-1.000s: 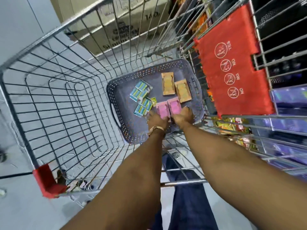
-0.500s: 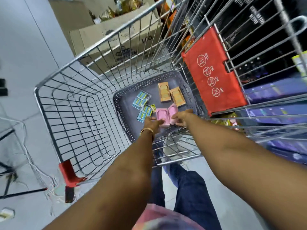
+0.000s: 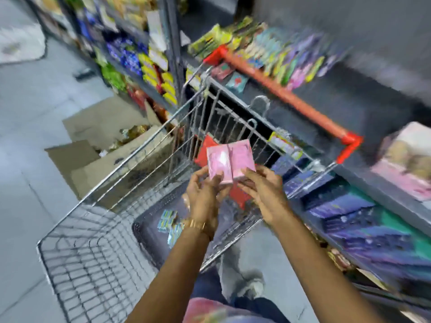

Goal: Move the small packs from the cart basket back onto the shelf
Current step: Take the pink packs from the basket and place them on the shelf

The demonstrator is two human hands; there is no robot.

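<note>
Two pink packs (image 3: 229, 160) are held side by side above the wire cart (image 3: 98, 231), in the middle of the blurred view. My left hand (image 3: 205, 194) grips the left pack from below, and my right hand (image 3: 263, 190) grips the right pack. Below them, the grey perforated basket (image 3: 147, 231) lies in the cart and still holds blue-and-yellow packs (image 3: 169, 223); my left arm hides the rest of it. The dark shelf (image 3: 363, 106) runs along the right, with rows of small colourful packs (image 3: 279, 52) at its back.
The cart's red handle (image 3: 286, 96) crosses in front of the shelf. Lower shelf levels (image 3: 363, 220) at the right carry purple and blue goods. Open cardboard boxes (image 3: 107, 157) stand on the grey floor left of the cart. More stocked shelves (image 3: 130, 54) run off at the far left.
Both hands have lifted the two pink packs out of the basket, up above the cart. The view has swung up towards the shelf on the right.
</note>
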